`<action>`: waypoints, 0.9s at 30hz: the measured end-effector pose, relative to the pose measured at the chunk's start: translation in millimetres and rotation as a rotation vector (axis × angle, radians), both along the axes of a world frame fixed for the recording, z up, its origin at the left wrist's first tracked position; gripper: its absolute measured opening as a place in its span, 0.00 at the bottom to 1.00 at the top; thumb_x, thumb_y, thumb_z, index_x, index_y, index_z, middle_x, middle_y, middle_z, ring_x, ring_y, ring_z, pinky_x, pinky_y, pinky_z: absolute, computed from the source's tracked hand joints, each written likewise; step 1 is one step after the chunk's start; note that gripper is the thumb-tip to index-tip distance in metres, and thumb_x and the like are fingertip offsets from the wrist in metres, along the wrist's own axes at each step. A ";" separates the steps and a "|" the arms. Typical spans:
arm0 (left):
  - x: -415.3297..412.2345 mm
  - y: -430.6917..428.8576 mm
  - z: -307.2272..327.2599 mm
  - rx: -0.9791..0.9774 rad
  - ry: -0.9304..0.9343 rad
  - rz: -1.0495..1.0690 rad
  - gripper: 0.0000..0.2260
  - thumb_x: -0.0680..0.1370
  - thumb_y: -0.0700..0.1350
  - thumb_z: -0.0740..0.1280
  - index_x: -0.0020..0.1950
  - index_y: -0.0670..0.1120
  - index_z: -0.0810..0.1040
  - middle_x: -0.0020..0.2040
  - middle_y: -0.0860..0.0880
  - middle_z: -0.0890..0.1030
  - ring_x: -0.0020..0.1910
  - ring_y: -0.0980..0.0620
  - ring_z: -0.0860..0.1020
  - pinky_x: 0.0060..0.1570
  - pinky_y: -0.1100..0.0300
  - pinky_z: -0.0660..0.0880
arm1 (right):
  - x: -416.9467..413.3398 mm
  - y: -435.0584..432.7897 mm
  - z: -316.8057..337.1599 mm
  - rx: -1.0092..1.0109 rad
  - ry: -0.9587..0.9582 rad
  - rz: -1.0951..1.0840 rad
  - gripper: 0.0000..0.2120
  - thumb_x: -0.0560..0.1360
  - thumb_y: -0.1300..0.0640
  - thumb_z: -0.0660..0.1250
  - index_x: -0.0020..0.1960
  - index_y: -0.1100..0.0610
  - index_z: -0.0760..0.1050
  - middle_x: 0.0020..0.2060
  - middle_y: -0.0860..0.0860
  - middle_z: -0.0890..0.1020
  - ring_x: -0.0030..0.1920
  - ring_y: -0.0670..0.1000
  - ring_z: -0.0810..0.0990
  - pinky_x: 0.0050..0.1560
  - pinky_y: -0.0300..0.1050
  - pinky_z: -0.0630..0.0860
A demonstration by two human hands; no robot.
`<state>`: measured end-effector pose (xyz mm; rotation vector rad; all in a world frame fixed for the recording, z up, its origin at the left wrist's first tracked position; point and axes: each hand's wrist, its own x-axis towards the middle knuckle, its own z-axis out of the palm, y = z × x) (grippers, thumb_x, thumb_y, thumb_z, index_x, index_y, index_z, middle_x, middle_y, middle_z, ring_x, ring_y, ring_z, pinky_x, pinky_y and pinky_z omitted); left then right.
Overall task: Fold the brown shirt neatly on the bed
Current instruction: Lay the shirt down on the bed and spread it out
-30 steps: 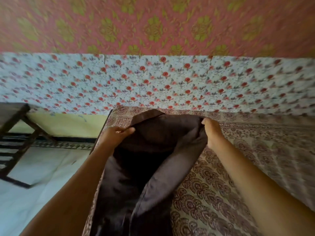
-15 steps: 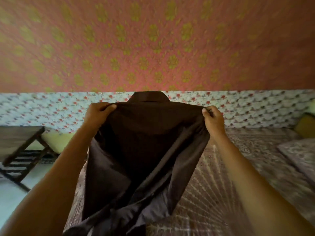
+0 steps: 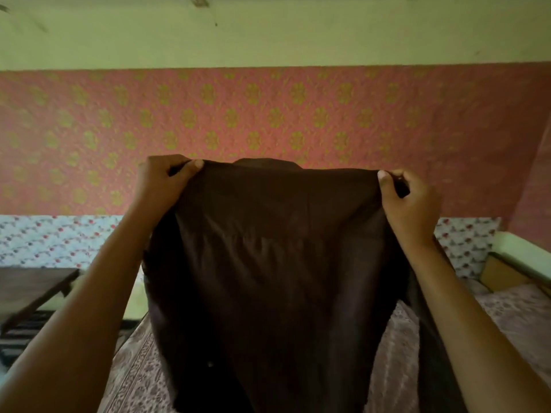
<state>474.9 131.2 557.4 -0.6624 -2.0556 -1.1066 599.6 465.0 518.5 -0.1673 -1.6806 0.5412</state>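
The brown shirt [image 3: 277, 263] hangs spread out in the air in front of me, collar at the top, its back panel facing me. My left hand [image 3: 162, 181] pinches its left shoulder and my right hand [image 3: 410, 201] pinches its right shoulder, both at about the same height. The shirt's lower part drops out of view at the bottom edge. Below and behind it lies the bed [image 3: 399, 359] with a patterned maroon cover; the shirt hides much of the bed.
A dark wooden table [image 3: 29, 290] stands left of the bed. A pillow [image 3: 515, 317] lies at the bed's right end by a wooden headboard [image 3: 501, 272]. A floral cloth [image 3: 53, 236] and a pink patterned wall covering [image 3: 268, 114] are behind.
Both hands have raised the shirt from the bed up in front of the wall and pulled its shoulders apart, so it hangs spread. My view has tilted upward.
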 end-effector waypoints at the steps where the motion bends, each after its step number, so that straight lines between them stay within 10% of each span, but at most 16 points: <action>1: 2.6 1.8 4.0 -0.012 0.012 0.001 0.09 0.77 0.48 0.66 0.43 0.45 0.81 0.36 0.45 0.80 0.35 0.56 0.76 0.35 0.65 0.69 | 5.8 2.1 2.8 0.022 0.005 -0.018 0.19 0.76 0.45 0.60 0.42 0.61 0.78 0.33 0.58 0.80 0.33 0.57 0.78 0.33 0.51 0.75; 9: -38.3 44.1 -46.5 -0.194 -0.164 -0.104 0.12 0.77 0.48 0.67 0.40 0.40 0.82 0.34 0.41 0.80 0.35 0.53 0.76 0.33 0.61 0.66 | -6.4 46.7 -44.9 0.027 -0.292 -0.084 0.16 0.76 0.46 0.61 0.40 0.58 0.75 0.31 0.54 0.78 0.31 0.56 0.75 0.29 0.46 0.70; 22: -189.5 179.6 -320.6 -0.391 -0.686 -0.142 0.05 0.77 0.34 0.59 0.46 0.41 0.73 0.40 0.43 0.74 0.41 0.45 0.74 0.39 0.58 0.65 | -131.8 154.1 -299.7 -0.322 -0.894 0.041 0.03 0.77 0.66 0.58 0.49 0.61 0.69 0.42 0.56 0.76 0.40 0.57 0.76 0.38 0.46 0.67; 27: -247.4 206.4 -423.0 -0.552 -0.808 -0.099 0.21 0.71 0.34 0.55 0.33 0.57 0.77 0.42 0.47 0.82 0.44 0.43 0.79 0.47 0.51 0.76 | -198.7 198.2 -399.0 -0.265 -1.093 0.167 0.23 0.68 0.75 0.55 0.33 0.48 0.76 0.41 0.57 0.81 0.42 0.57 0.79 0.45 0.49 0.76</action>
